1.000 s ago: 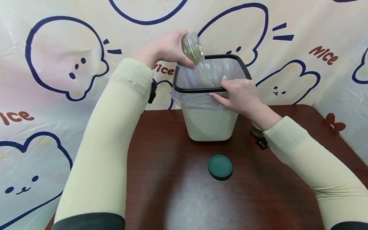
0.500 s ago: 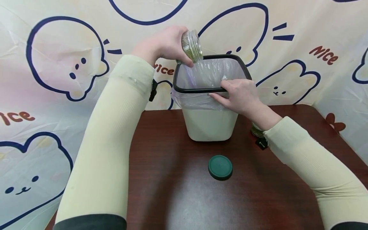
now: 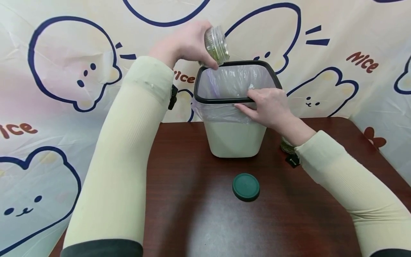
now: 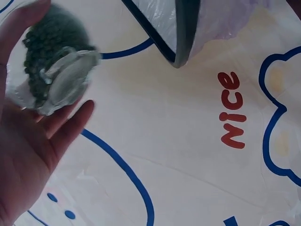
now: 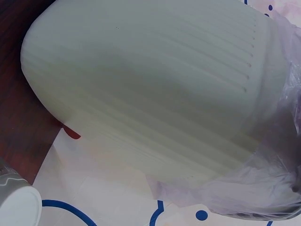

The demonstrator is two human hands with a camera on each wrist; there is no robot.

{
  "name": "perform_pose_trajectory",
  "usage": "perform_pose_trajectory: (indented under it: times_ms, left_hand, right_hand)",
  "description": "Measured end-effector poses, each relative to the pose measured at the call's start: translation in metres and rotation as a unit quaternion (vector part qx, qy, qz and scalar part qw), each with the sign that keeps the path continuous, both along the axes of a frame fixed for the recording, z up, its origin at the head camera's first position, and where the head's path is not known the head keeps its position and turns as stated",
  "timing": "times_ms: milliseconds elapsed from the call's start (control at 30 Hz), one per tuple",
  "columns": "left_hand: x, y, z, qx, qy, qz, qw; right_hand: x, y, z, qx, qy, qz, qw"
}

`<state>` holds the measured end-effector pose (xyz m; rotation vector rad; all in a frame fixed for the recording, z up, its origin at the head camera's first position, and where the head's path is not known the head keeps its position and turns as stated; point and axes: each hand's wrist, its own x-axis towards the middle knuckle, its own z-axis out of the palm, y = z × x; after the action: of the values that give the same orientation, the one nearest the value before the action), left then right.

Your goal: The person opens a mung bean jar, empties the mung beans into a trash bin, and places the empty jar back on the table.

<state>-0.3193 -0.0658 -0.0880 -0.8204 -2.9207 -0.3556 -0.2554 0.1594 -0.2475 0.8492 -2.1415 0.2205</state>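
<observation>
My left hand (image 3: 189,43) grips a clear ribbed glass jar (image 3: 217,44), tilted with its mouth toward the bin's back left corner. Small green bean-like grains (image 4: 44,49) show inside the jar in the left wrist view, packed along one side. Below and right of it stands a pale green trash bin (image 3: 236,139) with a black rim frame (image 3: 224,101) and a thin clear plastic liner (image 3: 247,76) folded over its edge. At the bin's front right, my right hand (image 3: 273,107) pinches the rim, thumb and fingers on either side. That hand is out of sight in the right wrist view.
A dark green round lid (image 3: 245,186) lies on the brown table (image 3: 208,214) in front of the bin. Another jar (image 3: 287,146) is partly hidden behind the right wrist. A printed curtain (image 3: 321,89) hangs right behind the table.
My left hand has risen slightly, carrying the tilted jar a little higher above the bin's rim. The right hand, the bin and the lid have stayed in place.
</observation>
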Motion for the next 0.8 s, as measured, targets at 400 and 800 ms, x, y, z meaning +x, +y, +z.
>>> perform_pose_trajectory:
  times_ms: [400,800]
  left_hand:
    - [-0.0004,-0.0003,-0.0046,-0.035,-0.017,0.000,0.9992]
    - [-0.0012,-0.0006,-0.0042,-0.046,0.001,0.006,0.9989]
  right_hand:
    - [0.0004,-0.0012,-0.0008,-0.004,-0.004,0.003,1.000]
    - [-0.0001,0.0001,0.0009,0.004,-0.001,0.000,1.000]
